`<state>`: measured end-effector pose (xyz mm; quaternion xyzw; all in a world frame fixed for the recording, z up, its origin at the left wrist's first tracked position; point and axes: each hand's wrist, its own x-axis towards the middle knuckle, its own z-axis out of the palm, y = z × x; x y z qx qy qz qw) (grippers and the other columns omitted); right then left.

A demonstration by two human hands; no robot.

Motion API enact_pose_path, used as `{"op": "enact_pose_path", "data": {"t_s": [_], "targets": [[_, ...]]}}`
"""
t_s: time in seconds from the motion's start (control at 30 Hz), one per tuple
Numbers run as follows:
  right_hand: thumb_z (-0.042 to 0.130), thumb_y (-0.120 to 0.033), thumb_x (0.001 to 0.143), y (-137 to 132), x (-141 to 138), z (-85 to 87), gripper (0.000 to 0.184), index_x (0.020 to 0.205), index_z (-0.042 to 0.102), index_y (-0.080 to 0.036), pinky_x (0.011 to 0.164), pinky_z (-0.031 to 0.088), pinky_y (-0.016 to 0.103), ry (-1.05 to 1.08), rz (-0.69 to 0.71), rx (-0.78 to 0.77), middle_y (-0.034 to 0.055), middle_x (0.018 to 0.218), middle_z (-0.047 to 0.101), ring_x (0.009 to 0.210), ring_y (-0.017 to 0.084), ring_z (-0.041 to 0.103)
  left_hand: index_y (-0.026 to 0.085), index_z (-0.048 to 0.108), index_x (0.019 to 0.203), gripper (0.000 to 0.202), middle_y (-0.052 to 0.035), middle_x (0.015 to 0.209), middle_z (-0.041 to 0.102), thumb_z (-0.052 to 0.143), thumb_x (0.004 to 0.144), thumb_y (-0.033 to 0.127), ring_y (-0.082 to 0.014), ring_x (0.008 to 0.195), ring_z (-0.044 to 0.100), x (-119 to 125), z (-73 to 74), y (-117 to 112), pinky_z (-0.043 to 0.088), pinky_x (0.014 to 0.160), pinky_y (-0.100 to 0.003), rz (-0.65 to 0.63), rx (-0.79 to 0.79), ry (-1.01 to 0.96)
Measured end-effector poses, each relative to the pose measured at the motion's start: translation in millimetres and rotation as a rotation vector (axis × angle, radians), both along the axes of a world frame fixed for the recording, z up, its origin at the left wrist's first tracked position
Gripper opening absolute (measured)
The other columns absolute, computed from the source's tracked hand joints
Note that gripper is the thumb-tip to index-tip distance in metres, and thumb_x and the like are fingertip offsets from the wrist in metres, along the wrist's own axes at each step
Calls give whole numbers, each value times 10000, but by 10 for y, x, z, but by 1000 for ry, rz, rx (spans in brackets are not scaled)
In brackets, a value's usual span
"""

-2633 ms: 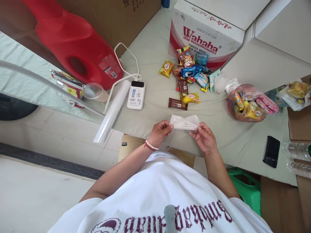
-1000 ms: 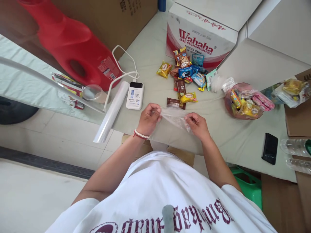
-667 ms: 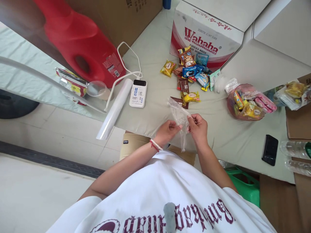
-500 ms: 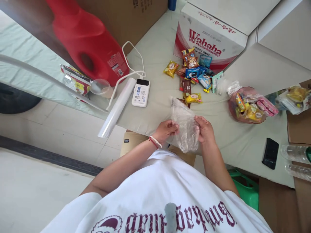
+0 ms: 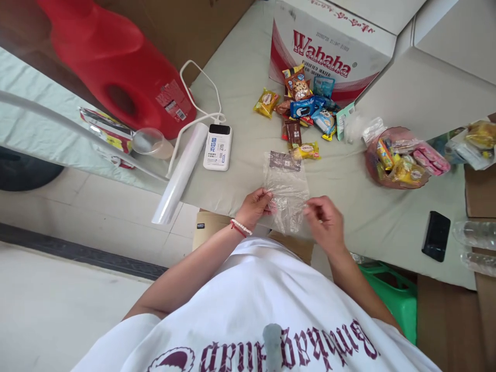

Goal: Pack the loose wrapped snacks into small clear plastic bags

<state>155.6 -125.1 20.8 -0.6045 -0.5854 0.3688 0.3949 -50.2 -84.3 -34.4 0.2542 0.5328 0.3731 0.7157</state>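
A crumpled clear plastic bag point(image 5: 287, 194) hangs in front of me at the table's near edge, its top lying over a brown snack packet point(image 5: 284, 161) that shows through. My left hand point(image 5: 253, 206) pinches the bag's left side. At the right side, my right hand point(image 5: 326, 222) has its fingers curled with the tips at the bag's edge, slightly blurred. Just beyond the bag are a yellow-wrapped snack point(image 5: 306, 151) and a dark brown packet point(image 5: 293, 133). Behind them, several colourful wrapped snacks point(image 5: 306, 107) form a loose pile.
A Wahaha carton point(image 5: 321, 54) stands behind the pile. To the right are a pink bowl point(image 5: 374, 173) of snacks, a black phone point(image 5: 436, 236) and plastic bottles point(image 5: 475, 235). On the left are a white power bank point(image 5: 217, 150) with cable, a plastic roll point(image 5: 180, 175) and a red jug point(image 5: 127, 67).
The bag has flattened and turned more upright, and the brown packet now shows through its top. My right hand has shifted slightly right and down, its fingers more spread. The view has shifted a little.
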Motion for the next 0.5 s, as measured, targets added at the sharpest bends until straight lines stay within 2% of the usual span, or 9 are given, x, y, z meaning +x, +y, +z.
{"op": "enact_pose_path", "data": {"t_s": [0.07,0.1,0.13,0.2,0.27,0.33,0.43,0.5], "targets": [[803,-459,817,-26,-193,3,388,1138,682,-279,655,481,328,-170,219,-46,61,1067,669,731,182,584,196,633,848,424,20,708,661,823,722,553,-143,606,644,7,17,7,565,601,-286,12,-7,1],[819,-444,795,-27,-273,-30,429,1164,677,-276,669,484,340,-259,279,-80,77,1112,670,770,203,604,196,637,862,431,25,714,655,827,719,555,-138,598,642,7,25,6,568,604,-286,21,-9,-1],[803,-415,806,-24,-334,-81,406,1164,677,-269,687,486,350,-333,304,-114,85,1117,679,808,223,621,199,635,888,446,27,735,659,827,718,564,-134,593,645,3,33,1,573,611,-289,32,-12,-8],[683,-335,890,-12,-397,-203,230,1108,694,-260,736,485,359,-380,302,-162,80,1049,710,856,241,646,213,611,964,505,18,825,690,813,722,607,-136,601,672,-18,48,-22,587,632,-302,49,-34,-44],[569,-298,945,1,-394,-309,161,1017,706,-253,767,482,351,-270,261,-190,55,950,732,828,219,652,227,568,1033,560,-4,939,717,788,731,646,-148,632,703,-53,69,-60,597,648,-317,61,-69,-93],[563,-346,942,12,-362,-371,173,937,701,-241,731,478,322,-68,190,-243,32,870,732,757,190,637,227,540,1039,557,-25,1016,724,793,734,619,-162,694,726,-95,98,-109,598,653,-317,62,-91,-125],[645,-434,875,29,-333,-391,217,888,680,-220,603,432,275,208,74,-374,7,788,707,620,144,553,201,560,980,498,-19,975,711,865,672,446,-178,782,727,-143,145,-188,597,659,-308,41,-90,-138],[685,-466,836,41,-336,-382,260,889,667,-212,546,387,259,317,29,-435,-2,766,694,557,117,479,179,595,949,479,-6,906,690,893,603,325,-185,812,722,-154,163,-234,600,666,-306,19,-92,-151]]}}
